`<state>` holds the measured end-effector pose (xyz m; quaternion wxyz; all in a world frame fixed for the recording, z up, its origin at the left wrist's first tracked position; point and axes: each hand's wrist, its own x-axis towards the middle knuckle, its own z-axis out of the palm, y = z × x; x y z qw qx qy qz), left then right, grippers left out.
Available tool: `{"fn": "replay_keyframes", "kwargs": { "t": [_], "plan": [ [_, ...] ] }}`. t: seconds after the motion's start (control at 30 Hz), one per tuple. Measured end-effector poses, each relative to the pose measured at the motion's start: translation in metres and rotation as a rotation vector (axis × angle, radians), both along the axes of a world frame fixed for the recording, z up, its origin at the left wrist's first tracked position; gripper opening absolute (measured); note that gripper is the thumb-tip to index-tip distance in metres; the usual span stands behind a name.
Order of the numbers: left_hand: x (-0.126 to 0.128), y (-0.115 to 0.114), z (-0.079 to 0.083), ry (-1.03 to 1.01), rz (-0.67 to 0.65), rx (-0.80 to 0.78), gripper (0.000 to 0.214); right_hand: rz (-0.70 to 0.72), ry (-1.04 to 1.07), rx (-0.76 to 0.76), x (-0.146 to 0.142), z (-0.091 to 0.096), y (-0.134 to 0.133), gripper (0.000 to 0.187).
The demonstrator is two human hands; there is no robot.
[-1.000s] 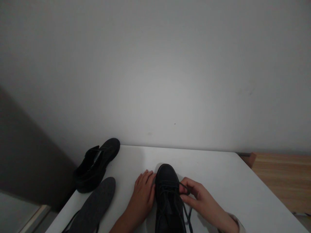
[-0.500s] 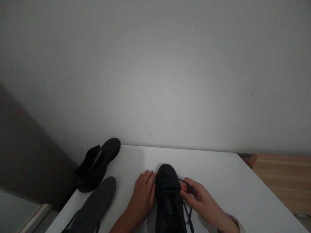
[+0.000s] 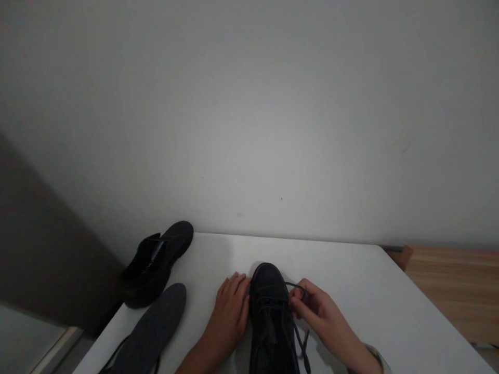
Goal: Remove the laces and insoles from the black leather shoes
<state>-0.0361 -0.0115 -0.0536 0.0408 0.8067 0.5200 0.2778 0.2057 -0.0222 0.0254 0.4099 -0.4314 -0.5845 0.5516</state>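
Observation:
A black lace-up shoe (image 3: pixel 268 278) rests on the white table with its toe pointing away from me; its heel runs out of the bottom of the view. Flat along its left side lies my left hand (image 3: pixel 233 306), fingers stretched out and thumb against the shoe. At the right side of the lacing, my right hand (image 3: pixel 312 306) pinches a black shoelace (image 3: pixel 295 284) between thumb and forefinger. A loose lace end (image 3: pixel 304 348) hangs down on the right of the shoe.
Another black shoe (image 3: pixel 156 259) stands at the table's far left corner. Near it lies a dark grey insole (image 3: pixel 156 327). The white table (image 3: pixel 331 265) meets a pale wall (image 3: pixel 249 130). A wooden surface (image 3: pixel 456 285) is at the right, beyond the table edge.
My right hand has shifted slightly up, and the lace it pinches now bows out in a loop over the fingers. My left hand and the shoe stay in place.

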Motion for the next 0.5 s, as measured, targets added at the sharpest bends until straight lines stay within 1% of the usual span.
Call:
{"fn": "replay_keyframes", "kwargs": {
  "t": [0.27, 0.5],
  "plan": [
    [0.001, 0.000, 0.004, 0.007, -0.009, -0.024, 0.041, -0.042, 0.123, -0.036, 0.001, 0.002, 0.002, 0.040],
    [0.000, 0.000, 0.002, 0.003, -0.003, -0.037, 0.041, -0.082, 0.103, -0.026, 0.002, 0.011, 0.002, 0.039]
  ]
}}
